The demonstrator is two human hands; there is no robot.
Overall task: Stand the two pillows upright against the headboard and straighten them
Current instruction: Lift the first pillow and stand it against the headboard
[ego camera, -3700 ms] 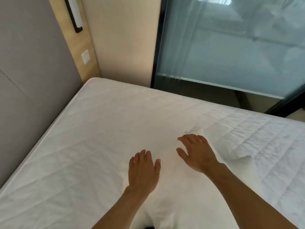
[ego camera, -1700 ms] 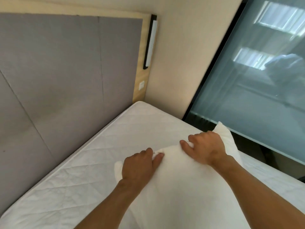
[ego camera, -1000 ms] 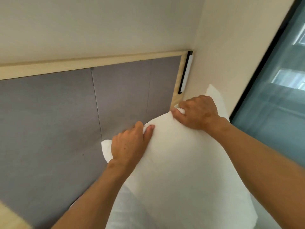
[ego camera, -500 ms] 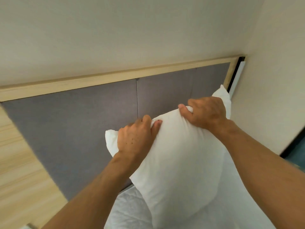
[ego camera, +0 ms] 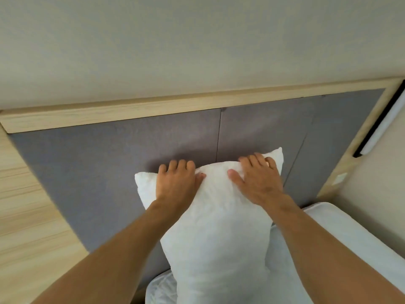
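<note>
A white pillow stands upright on the mattress, its top edge leaning against the grey padded headboard. My left hand grips the pillow's top edge left of its middle, fingers curled over the back. My right hand holds the top edge near the right corner, thumb on the front. A second pillow is not in view.
A light wood rail caps the headboard, with a pale wall above. A wood panel lies to the left. At the right stand a wooden side strip with a switch plate and a black-framed wall lamp.
Both hands lifted the pillow off the mattress, carried it toward the headboard and lowered it upright against the grey padding. My view swung from the glass wall to the headboard.
</note>
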